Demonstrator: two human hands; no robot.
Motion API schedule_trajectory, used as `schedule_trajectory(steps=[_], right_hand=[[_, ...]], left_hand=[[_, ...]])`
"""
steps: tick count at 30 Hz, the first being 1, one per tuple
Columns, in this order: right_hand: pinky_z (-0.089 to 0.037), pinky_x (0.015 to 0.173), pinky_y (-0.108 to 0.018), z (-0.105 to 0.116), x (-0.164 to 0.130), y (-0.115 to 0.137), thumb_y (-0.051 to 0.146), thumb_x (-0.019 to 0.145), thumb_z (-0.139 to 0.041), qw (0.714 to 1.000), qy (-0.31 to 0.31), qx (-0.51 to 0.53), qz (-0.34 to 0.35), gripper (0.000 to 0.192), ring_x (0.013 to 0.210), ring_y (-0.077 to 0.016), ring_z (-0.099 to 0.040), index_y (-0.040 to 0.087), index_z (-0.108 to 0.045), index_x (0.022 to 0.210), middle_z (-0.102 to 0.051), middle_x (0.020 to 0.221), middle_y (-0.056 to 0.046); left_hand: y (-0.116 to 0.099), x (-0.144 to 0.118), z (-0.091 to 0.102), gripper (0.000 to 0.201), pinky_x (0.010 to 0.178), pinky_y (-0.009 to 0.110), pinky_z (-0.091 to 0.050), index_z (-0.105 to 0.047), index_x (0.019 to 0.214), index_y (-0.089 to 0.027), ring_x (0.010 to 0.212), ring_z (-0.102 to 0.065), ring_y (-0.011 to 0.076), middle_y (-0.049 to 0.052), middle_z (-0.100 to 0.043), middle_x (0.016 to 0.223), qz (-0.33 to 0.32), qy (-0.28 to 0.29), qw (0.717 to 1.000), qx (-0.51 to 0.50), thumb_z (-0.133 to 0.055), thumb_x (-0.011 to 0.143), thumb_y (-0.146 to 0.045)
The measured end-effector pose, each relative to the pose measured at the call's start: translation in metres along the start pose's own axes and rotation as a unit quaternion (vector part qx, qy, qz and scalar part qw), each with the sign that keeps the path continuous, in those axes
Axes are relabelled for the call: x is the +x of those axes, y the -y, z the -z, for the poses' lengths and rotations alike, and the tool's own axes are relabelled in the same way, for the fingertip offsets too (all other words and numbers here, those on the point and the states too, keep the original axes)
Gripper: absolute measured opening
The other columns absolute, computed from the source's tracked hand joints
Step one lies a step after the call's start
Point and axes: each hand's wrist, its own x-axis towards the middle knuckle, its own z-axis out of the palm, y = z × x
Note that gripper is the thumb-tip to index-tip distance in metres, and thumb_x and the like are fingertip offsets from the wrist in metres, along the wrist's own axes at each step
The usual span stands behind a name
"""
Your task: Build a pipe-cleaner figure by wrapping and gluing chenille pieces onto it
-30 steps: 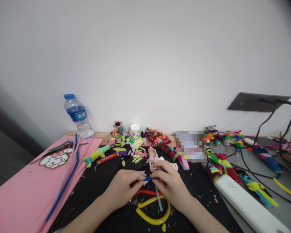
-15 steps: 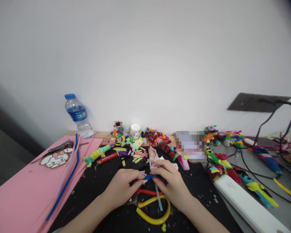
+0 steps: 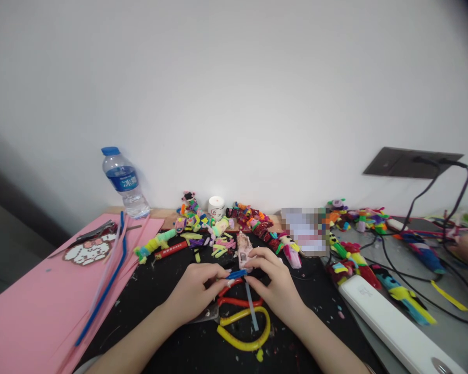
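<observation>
Pinched tight: left hand (image 3: 195, 293) and right hand (image 3: 275, 285) each grip an end of the blue pipe cleaner (image 3: 236, 274); best kept taut, low over the desk (image 3: 159, 291).

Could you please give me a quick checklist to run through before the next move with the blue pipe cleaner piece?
1. Blue piece pinched between left hand and right hand: ok.
2. Both ends of it visible: not ok, fingers cover them.
3. Yellow loop lies apart from the hands: ok.
4. Black mat free of scraps: not ok.
5. Water bottle upright, capped: ok.
6. Cables away from the hands: ok.
</observation>
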Motion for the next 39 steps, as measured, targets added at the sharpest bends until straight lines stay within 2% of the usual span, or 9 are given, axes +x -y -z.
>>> schedule_trajectory(steps=[11, 18, 29, 34, 39], right_hand=[[-0.047, 0.078, -0.032, -0.0016, -0.0025, -0.0005, 0.008, 0.076, -0.057, 1.0, 0.012, 0.001, 0.023, 0.015, 0.086, -0.0168, -0.056, 0.02, -0.062, 0.083, -0.053, 0.103, -0.006], [-0.046, 0.079, -0.032, -0.0011, -0.0025, -0.001, 0.007, 0.075, -0.059, 0.999, 0.018, -0.007, 0.027, 0.014, 0.09, -0.0184, -0.055, 0.02, -0.062, 0.08, -0.054, 0.102, -0.007], [-0.045, 0.08, -0.031, 0.0002, -0.0026, -0.0006, 0.009, 0.076, -0.06, 0.999, 0.03, -0.004, 0.04, 0.011, 0.091, -0.0185, -0.055, 0.019, -0.061, 0.08, -0.053, 0.102, -0.007], [-0.046, 0.077, -0.03, 0.0006, -0.0026, -0.0005, 0.015, 0.078, -0.061, 0.998, 0.032, -0.012, 0.05, 0.008, 0.087, -0.0176, -0.055, 0.02, -0.061, 0.083, -0.052, 0.102, -0.007], [-0.046, 0.079, -0.031, 0.0008, -0.0028, 0.0008, 0.015, 0.079, -0.06, 0.997, 0.038, -0.03, 0.054, 0.014, 0.09, -0.0184, -0.054, 0.021, -0.06, 0.091, -0.052, 0.103, -0.007]], left_hand=[[0.0012, 0.0005, -0.0008, 0.013, 0.059, 0.019, -0.039, -0.066, 0.075, -0.016, 0.06, -0.057, 0.0114, -0.001, -0.065, 0.067, 0.0, 0.02, 1.0, -0.011, -0.055, 0.082, -0.019], [0.0009, 0.0007, -0.0011, 0.013, 0.059, 0.018, -0.039, -0.064, 0.07, -0.016, 0.061, -0.057, 0.0105, -0.002, -0.065, 0.066, -0.007, 0.021, 1.0, -0.018, -0.056, 0.081, -0.016], [0.0042, 0.0008, -0.0019, 0.012, 0.06, 0.018, -0.039, -0.066, 0.074, -0.016, 0.061, -0.058, 0.0104, -0.001, -0.065, 0.066, -0.04, 0.019, 0.999, 0.003, -0.056, 0.081, -0.015], [0.0037, 0.0003, -0.0021, 0.012, 0.06, 0.017, -0.039, -0.066, 0.074, -0.016, 0.062, -0.059, 0.0108, 0.0, -0.065, 0.067, -0.056, 0.011, 0.998, 0.014, -0.056, 0.081, -0.014], [0.0037, -0.0012, -0.0024, 0.012, 0.06, 0.016, -0.04, -0.065, 0.074, -0.017, 0.06, -0.059, 0.0103, -0.001, -0.066, 0.066, -0.085, 0.006, 0.996, 0.017, -0.056, 0.081, -0.014]])
